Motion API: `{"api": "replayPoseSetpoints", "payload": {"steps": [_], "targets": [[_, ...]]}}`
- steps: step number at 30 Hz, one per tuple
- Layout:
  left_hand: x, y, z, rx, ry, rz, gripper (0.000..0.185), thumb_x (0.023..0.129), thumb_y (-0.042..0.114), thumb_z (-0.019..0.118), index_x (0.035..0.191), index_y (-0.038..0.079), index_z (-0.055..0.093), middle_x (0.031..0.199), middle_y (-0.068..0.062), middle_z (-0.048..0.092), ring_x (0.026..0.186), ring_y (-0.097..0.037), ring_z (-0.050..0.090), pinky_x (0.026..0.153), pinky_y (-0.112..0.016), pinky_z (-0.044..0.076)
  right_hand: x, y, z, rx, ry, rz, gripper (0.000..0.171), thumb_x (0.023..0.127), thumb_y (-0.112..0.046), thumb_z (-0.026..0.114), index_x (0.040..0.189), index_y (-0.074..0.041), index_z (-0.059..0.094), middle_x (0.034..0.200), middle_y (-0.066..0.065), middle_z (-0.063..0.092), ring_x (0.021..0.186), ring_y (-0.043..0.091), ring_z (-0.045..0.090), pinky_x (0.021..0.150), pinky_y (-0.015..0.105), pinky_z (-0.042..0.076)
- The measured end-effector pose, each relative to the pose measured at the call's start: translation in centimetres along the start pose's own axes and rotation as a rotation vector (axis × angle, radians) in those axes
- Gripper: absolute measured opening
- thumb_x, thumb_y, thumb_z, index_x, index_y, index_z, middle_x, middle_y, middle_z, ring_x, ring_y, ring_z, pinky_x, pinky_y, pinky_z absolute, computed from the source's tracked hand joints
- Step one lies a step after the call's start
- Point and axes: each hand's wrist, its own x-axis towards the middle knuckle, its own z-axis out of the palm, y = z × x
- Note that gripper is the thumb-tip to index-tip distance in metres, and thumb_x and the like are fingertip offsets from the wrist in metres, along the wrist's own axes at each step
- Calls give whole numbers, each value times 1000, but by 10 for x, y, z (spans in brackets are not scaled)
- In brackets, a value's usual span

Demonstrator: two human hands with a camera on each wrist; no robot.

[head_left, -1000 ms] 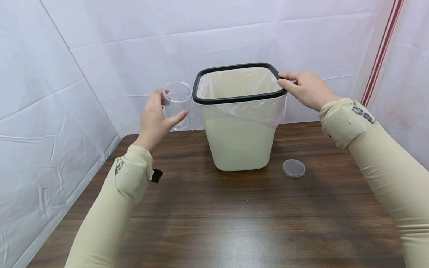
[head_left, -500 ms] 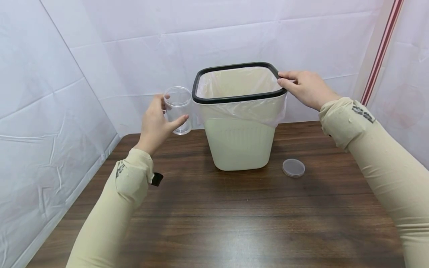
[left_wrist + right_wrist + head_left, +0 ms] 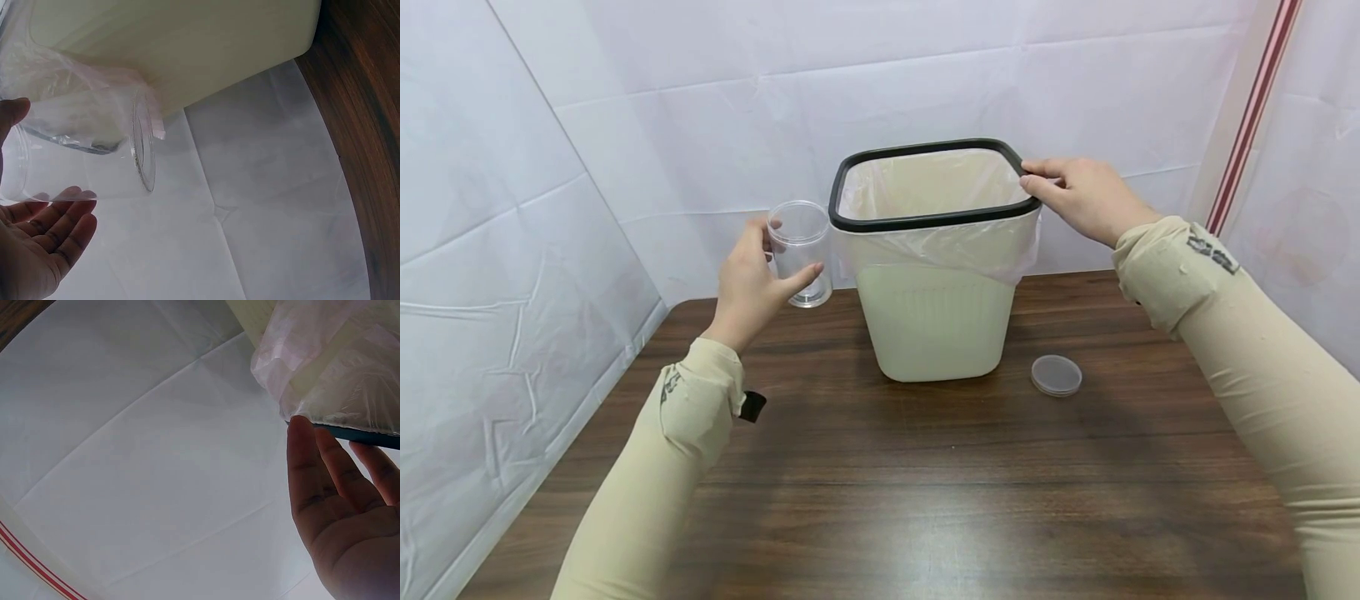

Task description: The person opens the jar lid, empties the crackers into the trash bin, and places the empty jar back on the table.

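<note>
To the left of the bin, my left hand (image 3: 747, 287) grips a clear plastic jar (image 3: 801, 257), upright and without a lid, thumb on the near side and fingers round the far side. The left wrist view shows the jar (image 3: 94, 172) held off the table. A pale green trash bin (image 3: 940, 325) stands at the back, its liner bag (image 3: 936, 248) folded out under a black rim (image 3: 925, 222). My right hand (image 3: 1090, 198) touches the rim's right side. In the right wrist view its extended fingers (image 3: 303, 465) meet the rim with their tips.
A flat round clear lid (image 3: 1056, 376) lies on the dark wooden table (image 3: 880, 483), right of the bin's base. White cloth (image 3: 700, 150) hangs behind and at the left. A red-striped strip (image 3: 1258, 117) runs down the back right corner.
My left hand has lowered the jar a little beside the bin, moving it slightly right. The right hand stays at the rim, and the bin and lid keep their places.
</note>
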Motion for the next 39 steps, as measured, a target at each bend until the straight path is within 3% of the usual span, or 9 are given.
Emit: {"api": "replayPoseSetpoints", "payload": {"steps": [11, 30, 39], "targets": [[-3, -1, 3, -39, -9, -10, 68, 77, 24, 80, 129, -3, 43, 108, -21, 57, 102, -33, 56, 91, -44, 50, 0, 0, -1, -2, 1, -2, 58, 100, -43, 33, 146, -8, 41, 147, 22, 42, 127, 44, 47, 102, 58, 38], [-18, -3, 11, -142, -94, -90, 69, 79, 25, 79, 131, 0, 42, 112, -19, 56, 101, -32, 56, 92, -46, 49, -2, 1, -1, 5, -3, 1, 57, 100, -42, 33, 146, -8, 40, 148, 22, 42, 127, 44, 47, 102, 59, 38], [-24, 2, 15, -170, -111, -90, 70, 79, 26, 79, 132, 1, 42, 115, -19, 56, 105, -34, 58, 93, -46, 51, -2, 2, -2, 23, -1, 4, 57, 100, -42, 34, 146, -8, 40, 147, 22, 42, 128, 44, 47, 102, 59, 38]]}}
